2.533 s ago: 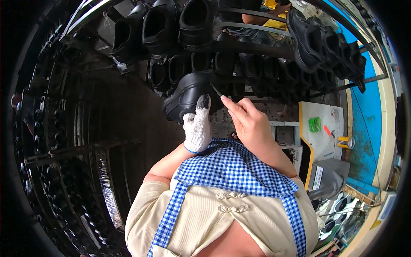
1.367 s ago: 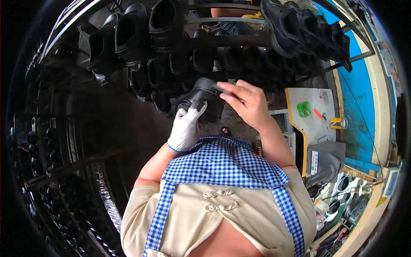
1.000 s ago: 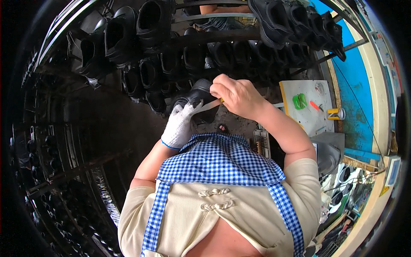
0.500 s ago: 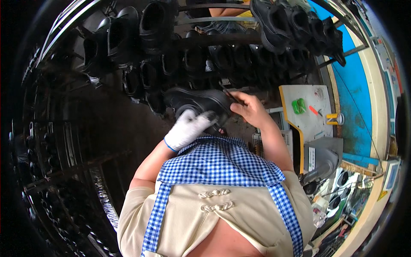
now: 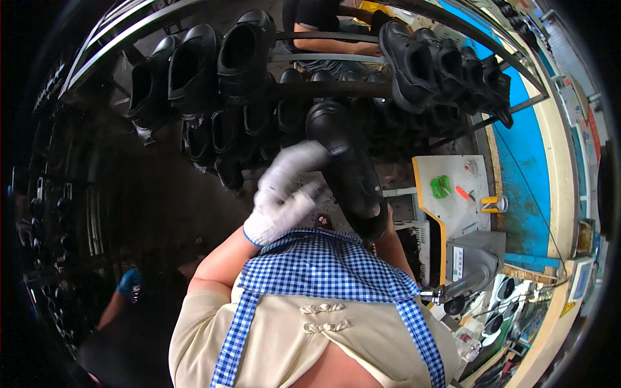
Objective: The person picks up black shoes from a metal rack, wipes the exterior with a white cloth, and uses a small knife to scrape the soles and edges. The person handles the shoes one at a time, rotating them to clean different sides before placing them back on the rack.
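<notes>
A black shoe [image 5: 352,178] stretches away from me in front of my apron, one end near and the other toward the rack. My right hand [image 5: 389,226] grips its near end from the right side; most of the fingers are hidden behind the shoe. To the left of the shoe is my left hand [image 5: 284,191] in a white knit glove, blurred by motion. Its thumb is spread from the fingers, and nothing shows between them. The fingertips are close to the shoe's left edge; I cannot tell whether they touch it.
Ahead stands a metal rack [image 5: 323,58] with several black shoes [image 5: 246,55] on its bars. A white table [image 5: 453,187] at right bears a green object [image 5: 440,187] and a yellow-and-white roll [image 5: 493,204]. People's arms show behind the rack and, blue-gloved [image 5: 130,282], at lower left.
The shoe has turned from lying crosswise to pointing away from me. My right hand has come down to its near end. A person with a blue glove has appeared at lower left.
</notes>
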Demonstrator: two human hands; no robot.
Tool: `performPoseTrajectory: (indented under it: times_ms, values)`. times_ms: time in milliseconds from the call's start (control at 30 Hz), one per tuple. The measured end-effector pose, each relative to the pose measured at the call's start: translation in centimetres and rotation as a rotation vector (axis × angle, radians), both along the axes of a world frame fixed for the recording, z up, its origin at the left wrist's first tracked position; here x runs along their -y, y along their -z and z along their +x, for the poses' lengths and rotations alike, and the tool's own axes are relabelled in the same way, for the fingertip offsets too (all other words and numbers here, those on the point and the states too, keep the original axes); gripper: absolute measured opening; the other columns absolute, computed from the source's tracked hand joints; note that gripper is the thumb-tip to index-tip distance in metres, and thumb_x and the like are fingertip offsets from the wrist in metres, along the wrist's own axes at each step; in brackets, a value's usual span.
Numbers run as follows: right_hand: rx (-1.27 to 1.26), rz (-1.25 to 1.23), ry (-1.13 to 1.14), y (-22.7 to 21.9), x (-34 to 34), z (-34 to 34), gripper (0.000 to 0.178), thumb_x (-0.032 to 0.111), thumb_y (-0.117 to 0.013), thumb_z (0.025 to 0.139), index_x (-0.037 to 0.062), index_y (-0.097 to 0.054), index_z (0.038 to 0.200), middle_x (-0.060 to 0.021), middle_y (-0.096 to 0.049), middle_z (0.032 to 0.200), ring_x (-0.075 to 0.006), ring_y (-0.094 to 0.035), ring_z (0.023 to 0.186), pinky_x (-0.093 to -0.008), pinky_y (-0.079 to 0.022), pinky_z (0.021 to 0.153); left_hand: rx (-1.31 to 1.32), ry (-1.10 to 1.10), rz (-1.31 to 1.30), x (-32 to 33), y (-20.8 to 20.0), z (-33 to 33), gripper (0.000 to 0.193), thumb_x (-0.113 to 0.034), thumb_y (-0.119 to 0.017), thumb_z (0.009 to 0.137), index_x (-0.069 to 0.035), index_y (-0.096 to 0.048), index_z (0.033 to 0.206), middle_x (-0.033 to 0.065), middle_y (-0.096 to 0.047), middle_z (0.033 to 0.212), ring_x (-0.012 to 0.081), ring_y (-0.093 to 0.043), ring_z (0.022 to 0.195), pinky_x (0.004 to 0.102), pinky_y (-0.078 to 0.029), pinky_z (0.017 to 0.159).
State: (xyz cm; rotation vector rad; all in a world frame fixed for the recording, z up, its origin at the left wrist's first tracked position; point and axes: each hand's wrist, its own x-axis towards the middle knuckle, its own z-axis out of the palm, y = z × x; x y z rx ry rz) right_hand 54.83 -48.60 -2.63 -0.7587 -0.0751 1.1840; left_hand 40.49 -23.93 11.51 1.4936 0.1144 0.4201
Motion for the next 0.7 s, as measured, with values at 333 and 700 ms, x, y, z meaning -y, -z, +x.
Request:
performPoseTrajectory:
  times_ms: [333,700]
  values:
    - [-0.084,0.003,-0.107,1.1,-2.1,-0.3,0.077,0.062,-0.043,0.094,-0.0010,-0.046,0.138,-0.0262,-0.055,0.130,-0.0366,-0.056,0.119,-0.0448,-0.046,0.101,0.040,-0.102,-0.286,0.1,0.0,1.9,0.073,-0.016,-0.077,0.080,-0.002,-0.039,0.142,0.0100,-0.051,0.134,0.0204,-0.048,0.126,0.0369,-0.036,0.111]
    - [1.167,-0.551,-0.129,-2.6,-3.8,4.7,0.041,0.031,-0.040,0.106,0.0044,-0.055,0.133,-0.0067,-0.063,0.097,-0.0171,-0.060,0.087,-0.0292,-0.048,0.080,0.050,-0.175,0.086,-2.9,-1.1,1.6,0.074,-0.034,-0.082,0.073,0.001,-0.053,0.132,0.0113,-0.058,0.126,0.0215,-0.056,0.116,0.0353,-0.042,0.103]
